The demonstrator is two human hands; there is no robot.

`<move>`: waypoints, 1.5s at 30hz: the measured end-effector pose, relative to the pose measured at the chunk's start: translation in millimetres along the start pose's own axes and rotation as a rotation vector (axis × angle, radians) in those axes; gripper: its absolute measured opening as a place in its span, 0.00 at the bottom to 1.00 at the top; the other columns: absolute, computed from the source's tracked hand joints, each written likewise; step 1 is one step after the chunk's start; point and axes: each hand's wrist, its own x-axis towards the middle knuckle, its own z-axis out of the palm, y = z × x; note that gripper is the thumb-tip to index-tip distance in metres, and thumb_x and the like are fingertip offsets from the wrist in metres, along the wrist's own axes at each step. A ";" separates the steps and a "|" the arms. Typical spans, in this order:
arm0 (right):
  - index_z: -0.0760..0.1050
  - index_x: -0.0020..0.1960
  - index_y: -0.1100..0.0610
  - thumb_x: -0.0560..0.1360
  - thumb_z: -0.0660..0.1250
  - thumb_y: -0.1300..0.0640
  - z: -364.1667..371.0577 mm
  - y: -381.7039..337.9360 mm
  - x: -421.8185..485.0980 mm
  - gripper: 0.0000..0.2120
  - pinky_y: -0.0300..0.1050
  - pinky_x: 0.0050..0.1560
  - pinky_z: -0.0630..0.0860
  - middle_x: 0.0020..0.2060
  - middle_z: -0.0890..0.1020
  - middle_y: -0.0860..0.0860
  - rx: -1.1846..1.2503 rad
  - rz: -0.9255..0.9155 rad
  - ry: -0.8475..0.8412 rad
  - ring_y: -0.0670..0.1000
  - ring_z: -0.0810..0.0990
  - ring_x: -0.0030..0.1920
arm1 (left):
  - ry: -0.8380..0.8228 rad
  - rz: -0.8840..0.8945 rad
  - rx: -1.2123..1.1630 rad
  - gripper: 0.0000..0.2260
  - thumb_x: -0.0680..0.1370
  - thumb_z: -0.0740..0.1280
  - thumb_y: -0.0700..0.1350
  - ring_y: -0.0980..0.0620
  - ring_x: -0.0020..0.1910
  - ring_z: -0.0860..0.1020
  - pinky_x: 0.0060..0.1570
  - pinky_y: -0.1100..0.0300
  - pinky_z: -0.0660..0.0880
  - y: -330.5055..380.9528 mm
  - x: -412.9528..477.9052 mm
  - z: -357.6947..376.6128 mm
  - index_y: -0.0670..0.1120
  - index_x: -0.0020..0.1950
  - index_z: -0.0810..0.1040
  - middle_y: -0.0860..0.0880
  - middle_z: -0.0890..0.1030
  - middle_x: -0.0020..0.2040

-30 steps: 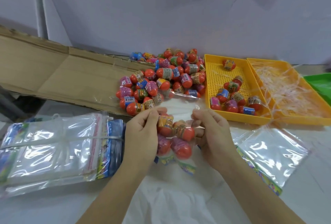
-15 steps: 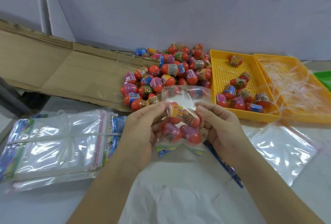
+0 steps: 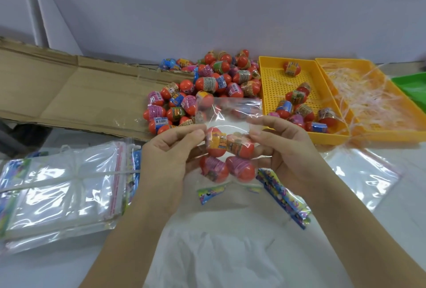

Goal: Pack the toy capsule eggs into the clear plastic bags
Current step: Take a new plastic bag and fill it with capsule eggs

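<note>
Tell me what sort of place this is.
Probably a hand-packing workstation: a heap of toy capsule eggs on flattened cardboard, a tied bundle of clear plastic bags, a yellow perforated tray holding more eggs. The left hand and right hand hold a filled bag.

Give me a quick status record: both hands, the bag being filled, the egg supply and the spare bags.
left hand: pinches the held bag's left side
right hand: pinches its right side
held bag: clear, printed strip nearest the person
eggs in bag: four, two above two
loose eggs: pile beyond the hands, partly on the cardboard
yellow tray: holds more eggs
spare bags: tied bundle on the left; loose bag on the right
</note>
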 end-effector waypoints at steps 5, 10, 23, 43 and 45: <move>0.85 0.41 0.52 0.62 0.72 0.60 0.7 0.1 -1.5 0.09 0.39 0.25 0.77 0.34 0.82 0.54 0.034 0.011 -0.077 0.48 0.80 0.26 | -0.100 -0.011 0.010 0.12 0.73 0.68 0.36 0.56 0.35 0.82 0.34 0.65 0.79 2.1 1.1 -4.3 0.51 0.43 0.88 0.48 0.86 0.40; 0.84 0.40 0.53 0.65 0.68 0.63 0.6 1.5 -1.0 0.08 0.39 0.26 0.77 0.36 0.84 0.53 0.100 0.026 -0.149 0.48 0.81 0.27 | -0.153 0.057 0.017 0.22 0.79 0.59 0.30 0.59 0.40 0.83 0.36 0.67 0.78 5.5 0.1 -2.9 0.52 0.42 0.88 0.52 0.87 0.45; 0.80 0.37 0.54 0.64 0.77 0.57 -3.6 4.4 -0.9 0.06 0.49 0.37 0.83 0.38 0.84 0.54 0.166 0.016 -0.373 0.53 0.85 0.38 | -0.230 0.200 0.055 0.25 0.79 0.58 0.31 0.57 0.45 0.83 0.42 0.66 0.78 12.5 -5.1 -3.1 0.52 0.33 0.84 0.53 0.85 0.42; 0.80 0.36 0.56 0.73 0.64 0.68 -1.7 -2.2 -5.9 0.12 0.43 0.31 0.81 0.42 0.84 0.54 0.220 0.038 -0.451 0.51 0.84 0.38 | -0.275 0.172 -0.020 0.18 0.73 0.61 0.35 0.61 0.38 0.81 0.38 0.69 0.77 22.3 -17.8 4.9 0.53 0.35 0.86 0.56 0.84 0.38; 0.81 0.36 0.56 0.74 0.58 0.68 -0.4 -1.1 -5.8 0.16 0.39 0.28 0.80 0.38 0.84 0.52 0.231 0.035 -0.392 0.47 0.83 0.34 | -0.252 0.128 -0.047 0.20 0.72 0.59 0.34 0.62 0.38 0.82 0.35 0.70 0.77 23.6 -16.7 5.8 0.53 0.36 0.87 0.56 0.85 0.40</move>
